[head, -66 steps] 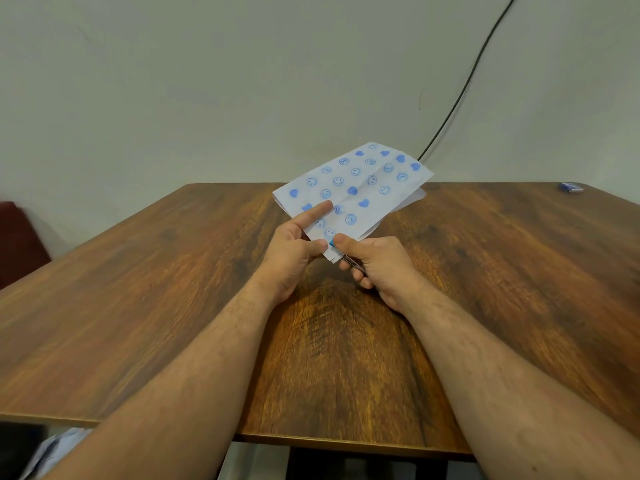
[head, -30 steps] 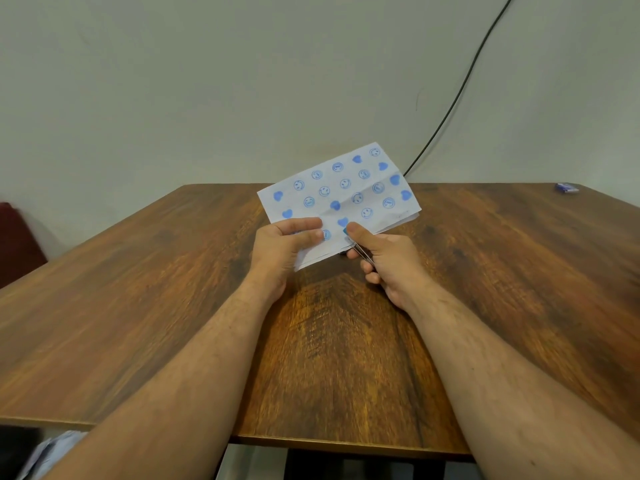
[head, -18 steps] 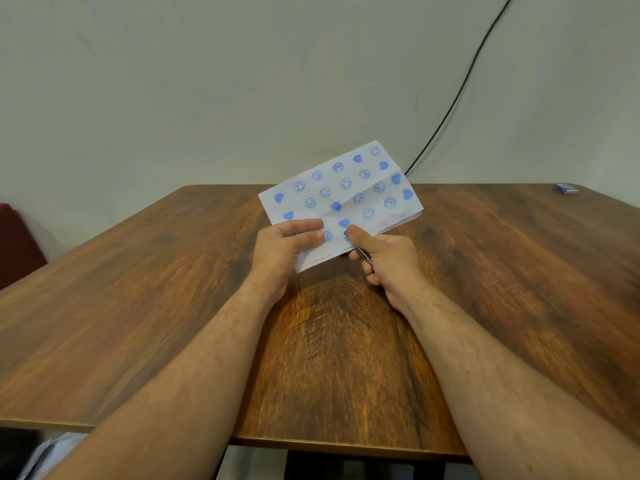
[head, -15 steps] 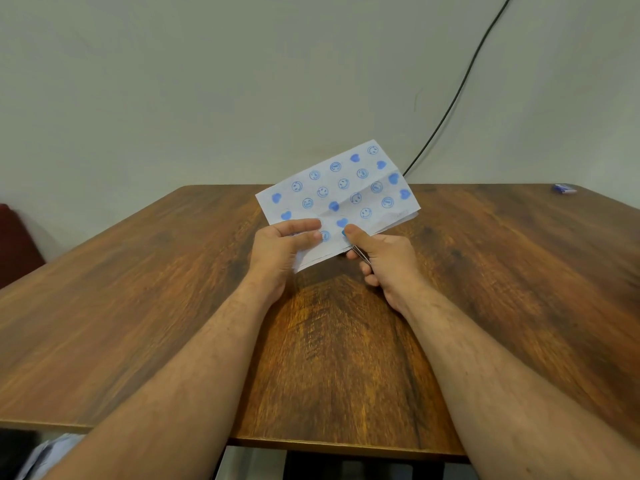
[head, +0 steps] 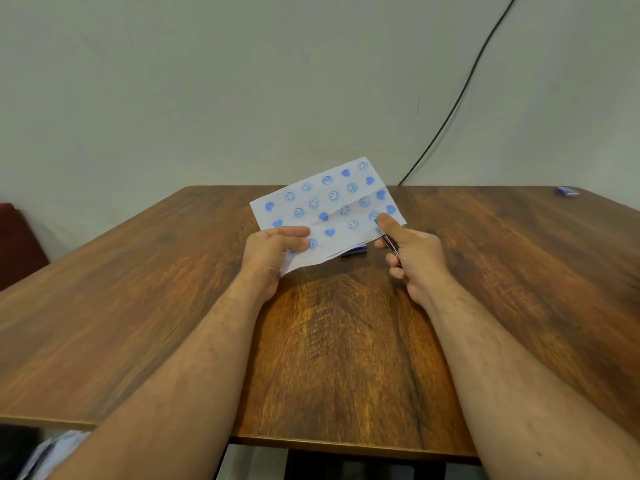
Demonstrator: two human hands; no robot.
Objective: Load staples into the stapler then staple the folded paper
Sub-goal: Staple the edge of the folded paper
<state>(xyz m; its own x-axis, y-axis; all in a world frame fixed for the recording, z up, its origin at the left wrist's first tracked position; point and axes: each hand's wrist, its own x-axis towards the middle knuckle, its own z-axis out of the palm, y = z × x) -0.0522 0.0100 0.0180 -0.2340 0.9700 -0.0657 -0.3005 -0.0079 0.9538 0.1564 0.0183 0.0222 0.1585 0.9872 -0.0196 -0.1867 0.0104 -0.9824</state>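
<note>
The left hand (head: 273,252), just left of the frame's centre, is closed on the near left edge of the folded paper (head: 327,211), with the thumb laid on top and the fingers hidden beneath. The right hand (head: 414,254), right of centre, is closed around a slim metal stapler (head: 390,244), of which only a thin silver strip is seen between thumb and fingers; the thumb tip is pressed at the paper's right edge, where the stapler's front end meets the sheet. The paper, white with blue hearts and smiley faces, is held between the two hands, lifted off the wooden table (head: 346,341) and tilted up toward the wall. A small blue object (head: 354,251) is seen under the paper's near edge; what it is cannot be told. Another small blue item (head: 567,190) lies at the table's far right corner, and a black cable (head: 460,95) runs down the wall at upper right.
</note>
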